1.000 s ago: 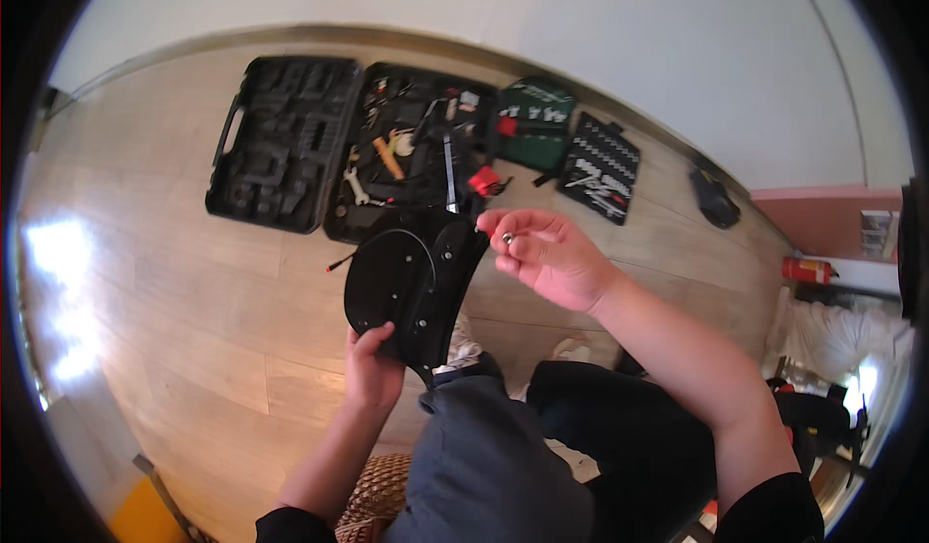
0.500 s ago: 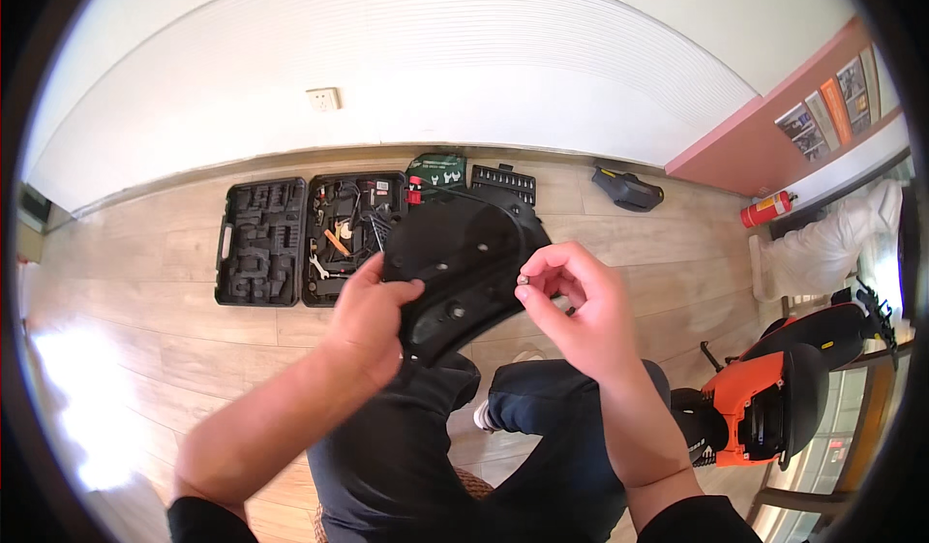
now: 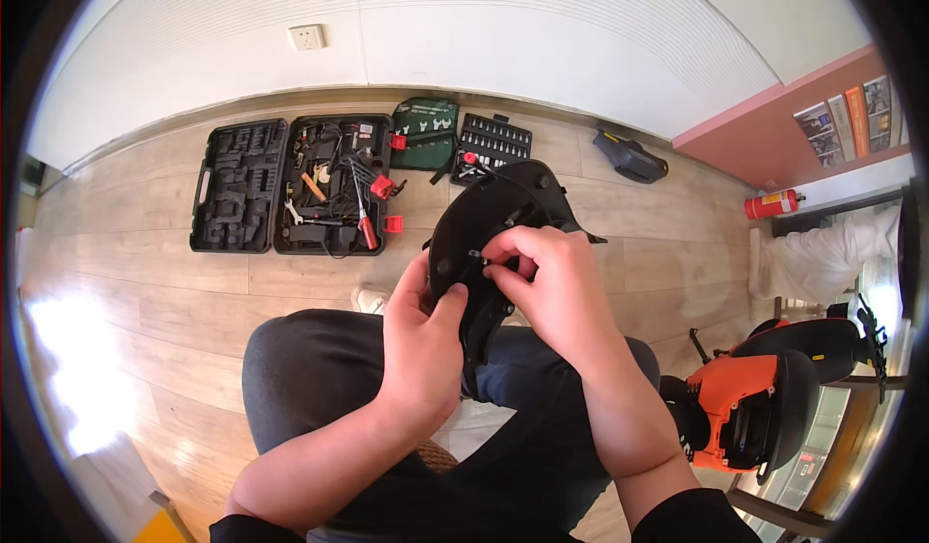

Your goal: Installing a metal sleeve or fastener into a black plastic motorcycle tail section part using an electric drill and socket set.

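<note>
A black curved plastic panel (image 3: 463, 216) is tilted up above my knees, its inner side with holes and raised mounts facing me. My left hand (image 3: 423, 354) grips its lower left edge, thumb on the near face and fingers behind. The thumb and forefinger of my right hand (image 3: 556, 286) are pinched together against the middle of the panel. Between those fingertips is a small metal fastener (image 3: 486, 263), mostly hidden, at one of the panel's mounts; whether it is a nut or a screw I cannot tell.
On the floor ahead lie an open black tool case (image 3: 329, 190), a green wrench pouch (image 3: 426, 129) and a socket set (image 3: 492, 146). A black moulded part (image 3: 631, 156) is farther right. A fire extinguisher (image 3: 774, 203) and an orange-and-black scooter (image 3: 740, 407) stand at the right.
My right hand has brought the small metal fastener from beside the panel onto its inner face. The panel has turned steeper, and my left hand has moved right with it. My view has shifted too.
</note>
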A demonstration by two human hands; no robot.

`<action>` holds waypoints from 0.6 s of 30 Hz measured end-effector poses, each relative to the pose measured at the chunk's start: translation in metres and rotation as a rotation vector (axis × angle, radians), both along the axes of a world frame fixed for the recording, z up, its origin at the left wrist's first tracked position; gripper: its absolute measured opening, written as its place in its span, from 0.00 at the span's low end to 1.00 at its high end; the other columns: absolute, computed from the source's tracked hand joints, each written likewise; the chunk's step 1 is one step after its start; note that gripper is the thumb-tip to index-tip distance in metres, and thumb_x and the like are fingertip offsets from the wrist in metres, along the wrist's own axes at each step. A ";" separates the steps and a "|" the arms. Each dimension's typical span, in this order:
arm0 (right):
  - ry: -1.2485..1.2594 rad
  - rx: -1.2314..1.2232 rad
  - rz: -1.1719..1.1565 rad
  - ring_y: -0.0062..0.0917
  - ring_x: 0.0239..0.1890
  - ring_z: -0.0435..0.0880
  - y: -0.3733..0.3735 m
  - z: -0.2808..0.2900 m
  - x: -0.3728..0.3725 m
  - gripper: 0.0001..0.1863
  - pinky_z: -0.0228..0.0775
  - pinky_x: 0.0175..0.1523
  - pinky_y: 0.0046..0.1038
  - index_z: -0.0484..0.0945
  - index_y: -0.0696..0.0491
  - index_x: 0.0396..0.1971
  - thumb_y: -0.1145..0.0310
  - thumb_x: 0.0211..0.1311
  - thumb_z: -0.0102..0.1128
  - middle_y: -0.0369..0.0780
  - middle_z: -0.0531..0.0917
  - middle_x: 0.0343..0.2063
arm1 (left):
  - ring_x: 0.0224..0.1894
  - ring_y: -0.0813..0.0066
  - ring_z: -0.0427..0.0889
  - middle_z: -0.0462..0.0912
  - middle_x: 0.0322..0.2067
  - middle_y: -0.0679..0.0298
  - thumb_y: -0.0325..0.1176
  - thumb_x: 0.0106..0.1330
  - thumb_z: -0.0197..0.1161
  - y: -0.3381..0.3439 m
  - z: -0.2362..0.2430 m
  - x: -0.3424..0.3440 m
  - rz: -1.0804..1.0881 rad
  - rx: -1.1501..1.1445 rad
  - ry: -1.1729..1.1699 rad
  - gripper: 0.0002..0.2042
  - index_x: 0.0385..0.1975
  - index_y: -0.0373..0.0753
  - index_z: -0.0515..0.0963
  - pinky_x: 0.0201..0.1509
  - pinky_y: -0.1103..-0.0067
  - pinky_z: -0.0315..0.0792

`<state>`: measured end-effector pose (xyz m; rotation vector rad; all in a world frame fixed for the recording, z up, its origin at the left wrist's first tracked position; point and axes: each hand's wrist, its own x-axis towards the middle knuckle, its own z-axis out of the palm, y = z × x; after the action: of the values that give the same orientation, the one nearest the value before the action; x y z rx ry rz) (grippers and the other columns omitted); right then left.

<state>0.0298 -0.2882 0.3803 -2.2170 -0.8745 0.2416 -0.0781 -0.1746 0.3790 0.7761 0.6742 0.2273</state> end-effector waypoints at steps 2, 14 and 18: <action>0.077 -0.027 -0.028 0.27 0.26 0.84 0.001 -0.001 -0.001 0.08 0.65 0.40 0.33 0.83 0.51 0.33 0.74 0.52 0.73 0.34 0.88 0.27 | 0.53 0.79 0.78 0.80 0.52 0.61 0.17 0.73 0.50 -0.001 -0.003 -0.002 -0.026 0.011 0.030 0.19 0.63 0.30 0.71 0.60 0.80 0.73; -0.003 -0.021 -0.057 0.21 0.24 0.80 0.015 0.001 -0.007 0.09 0.61 0.44 0.30 0.85 0.49 0.33 0.75 0.52 0.73 0.30 0.87 0.25 | 0.55 0.80 0.78 0.79 0.53 0.62 0.15 0.72 0.51 0.006 -0.005 -0.010 -0.046 0.143 -0.018 0.22 0.65 0.30 0.69 0.62 0.81 0.72; 0.020 -0.002 -0.067 0.20 0.24 0.78 0.016 0.000 -0.007 0.09 0.60 0.45 0.29 0.85 0.48 0.33 0.74 0.52 0.74 0.28 0.86 0.25 | 0.54 0.81 0.78 0.79 0.53 0.63 0.15 0.72 0.51 0.007 -0.003 -0.011 -0.039 0.174 -0.012 0.22 0.65 0.31 0.69 0.61 0.82 0.72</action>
<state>0.0225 -0.2720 0.3801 -2.2379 -0.7877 0.2325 -0.0888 -0.1679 0.3763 0.9526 0.6324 0.2573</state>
